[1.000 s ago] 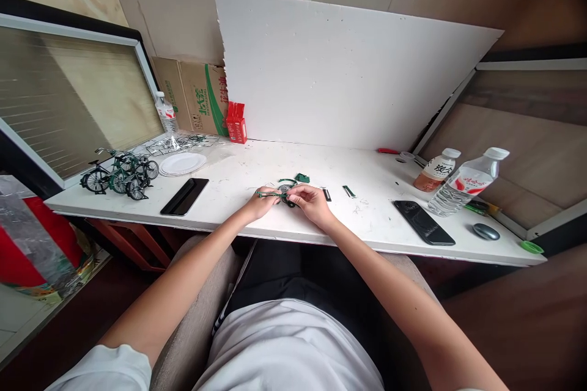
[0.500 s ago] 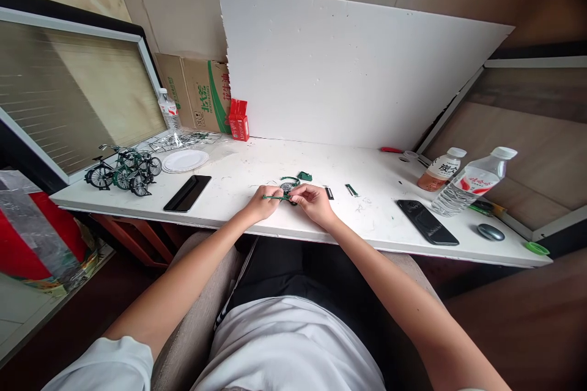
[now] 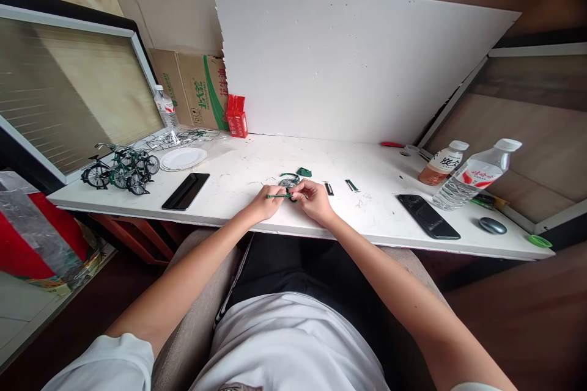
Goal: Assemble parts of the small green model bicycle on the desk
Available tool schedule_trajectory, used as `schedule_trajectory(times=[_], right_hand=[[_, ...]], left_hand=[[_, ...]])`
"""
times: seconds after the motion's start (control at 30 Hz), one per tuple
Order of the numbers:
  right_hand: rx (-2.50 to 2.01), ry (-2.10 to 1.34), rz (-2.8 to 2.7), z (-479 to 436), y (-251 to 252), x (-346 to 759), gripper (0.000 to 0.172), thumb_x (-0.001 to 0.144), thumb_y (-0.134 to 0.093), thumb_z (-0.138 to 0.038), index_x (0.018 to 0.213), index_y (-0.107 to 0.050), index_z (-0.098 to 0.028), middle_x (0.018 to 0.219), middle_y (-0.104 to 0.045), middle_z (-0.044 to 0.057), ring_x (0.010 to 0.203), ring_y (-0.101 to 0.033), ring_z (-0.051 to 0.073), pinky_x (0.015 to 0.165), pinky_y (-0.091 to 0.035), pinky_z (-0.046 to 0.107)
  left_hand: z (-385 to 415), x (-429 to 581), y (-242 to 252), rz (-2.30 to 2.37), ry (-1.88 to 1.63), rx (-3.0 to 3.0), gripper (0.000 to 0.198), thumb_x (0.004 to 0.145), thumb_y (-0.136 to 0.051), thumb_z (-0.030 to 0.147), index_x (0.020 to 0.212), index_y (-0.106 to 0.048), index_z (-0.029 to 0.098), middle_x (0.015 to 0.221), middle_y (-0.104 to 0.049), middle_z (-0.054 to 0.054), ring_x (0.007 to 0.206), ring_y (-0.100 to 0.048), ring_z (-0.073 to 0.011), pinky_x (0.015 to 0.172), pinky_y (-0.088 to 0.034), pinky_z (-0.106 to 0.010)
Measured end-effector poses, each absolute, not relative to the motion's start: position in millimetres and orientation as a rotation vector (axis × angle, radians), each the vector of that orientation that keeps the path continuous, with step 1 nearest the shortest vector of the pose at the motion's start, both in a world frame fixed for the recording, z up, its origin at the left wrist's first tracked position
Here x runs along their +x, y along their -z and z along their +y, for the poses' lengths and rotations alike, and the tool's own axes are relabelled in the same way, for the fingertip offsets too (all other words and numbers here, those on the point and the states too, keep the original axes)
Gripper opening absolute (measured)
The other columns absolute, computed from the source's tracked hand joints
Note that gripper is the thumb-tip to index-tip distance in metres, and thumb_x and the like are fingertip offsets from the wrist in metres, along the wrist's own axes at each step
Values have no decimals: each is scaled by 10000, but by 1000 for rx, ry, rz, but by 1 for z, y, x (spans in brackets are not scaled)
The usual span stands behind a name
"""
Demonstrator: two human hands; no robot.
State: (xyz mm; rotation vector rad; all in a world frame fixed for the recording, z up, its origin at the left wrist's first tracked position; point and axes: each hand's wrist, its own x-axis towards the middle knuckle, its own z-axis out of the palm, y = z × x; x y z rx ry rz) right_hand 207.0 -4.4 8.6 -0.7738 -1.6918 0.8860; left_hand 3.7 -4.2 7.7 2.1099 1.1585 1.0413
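Near the front edge of the table, my left hand (image 3: 267,203) is closed around a thin green model bicycle part (image 3: 277,196), whose end sticks out to the left. My right hand (image 3: 316,200) pinches at the right end of that part, and its fingertips hide what lies between them. Just beyond the fingers is a small spoked wheel (image 3: 288,182), partly covered by my hands. A curved green strip (image 3: 288,175) and a small green boxy piece (image 3: 304,171) lie behind it. To the right are a narrow black piece (image 3: 328,188) and a narrow green piece (image 3: 351,185).
Several assembled model bicycles (image 3: 123,168) stand at the left, near white plates (image 3: 184,159) and a phone (image 3: 186,191). Another phone (image 3: 428,216), two bottles (image 3: 477,172) (image 3: 443,162) and a mouse (image 3: 492,225) are at the right. A white board (image 3: 358,67) leans behind.
The view has shifted slightly. The green part is now closer to level, and both hands stay together at nearly the same place.
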Motion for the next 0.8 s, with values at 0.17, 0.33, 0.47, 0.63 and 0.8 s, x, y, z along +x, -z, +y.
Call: schedule_trajectory(times=[0.17,0.33,0.47,0.63,0.8], right_hand=[[-738,-887,-1702,-5,-8,207,337,903,-824,-567,949,-791,-235,989,-814,84,907,-760,255,837,-623,408],[-785,-846,-1683,-6,-7,208,364,894,-840,-589,1024,-820,-249,1069,-830,93,976,-775,278,855,-629,416],[-825,-768,-1702,-8,-10,208,348,910,-825,-583,978,-814,-241,1040,-832,88,956,-769,272,851,-616,407],[-810,-592,-1815,-10,-13,208,262,983,-747,-506,935,-749,-248,1024,-802,83,957,-726,266,880,-584,430],[-765,-464,-1887,-11,-13,207,145,1012,-675,-351,900,-693,-261,974,-770,79,942,-678,270,889,-561,453]], left_hand=[[1,5,-8,1097,-1065,2024,267,938,-450,306,682,-425,231,692,-500,-14,703,-454,-187,678,-374,-321],[1,6,-12,1086,-1112,1966,260,937,-427,275,682,-404,233,701,-489,-19,703,-461,-187,672,-374,-325],[0,5,-11,1105,-1099,1997,267,950,-420,282,688,-409,233,705,-491,-17,705,-459,-187,679,-373,-326],[1,2,-7,1114,-1074,2070,293,967,-442,330,695,-381,238,669,-454,1,677,-430,-181,660,-337,-328],[-2,1,-7,1121,-1026,2105,332,990,-450,374,700,-361,237,665,-429,10,667,-405,-171,647,-320,-321]])
